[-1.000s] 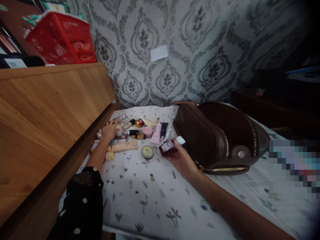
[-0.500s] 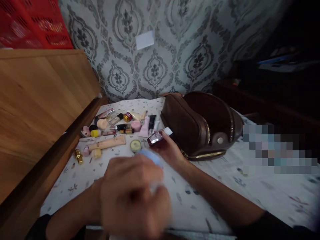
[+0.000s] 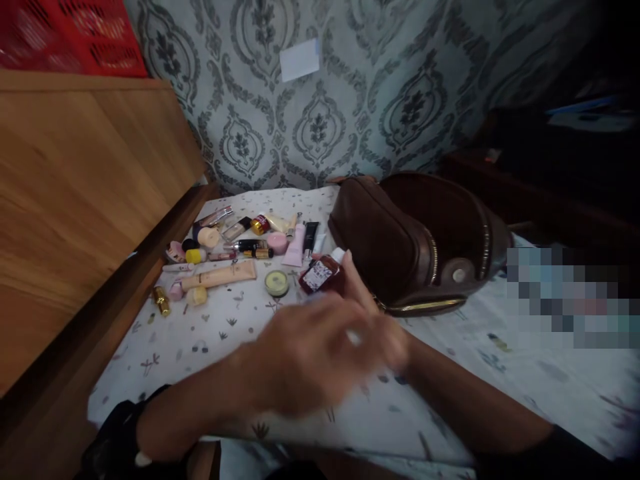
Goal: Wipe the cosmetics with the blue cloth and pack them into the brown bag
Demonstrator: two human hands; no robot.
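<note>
My right hand [image 3: 360, 287] is wrapped round a small bottle [image 3: 320, 275] of dark red liquid, with a printed label and a white cap. In front of it, nearer the camera, my left hand [image 3: 320, 360] is smeared by motion with its fingers curled. A pale bluish bit shows past its knuckles, too blurred to name. Just left of the bottle lies a round tin [image 3: 277, 283] with a yellow-green top. A pink tube [image 3: 295, 245] and a black tube [image 3: 311, 239] lie behind the bottle. To the right stands a brown bag [image 3: 380, 247], unzipped.
Several cosmetics lie at the left, among them a long peach tube [image 3: 225, 273] and a gold bottle [image 3: 161, 301]. A wooden panel [image 3: 100, 180] borders the left side, with a red crate [image 3: 95, 40] above. A patterned sheet [image 3: 200, 360] covers the surface.
My left hand has moved right and slightly up, closer to the right hand. The bottle has turned so that its label faces me more. The view has shifted slightly.
</note>
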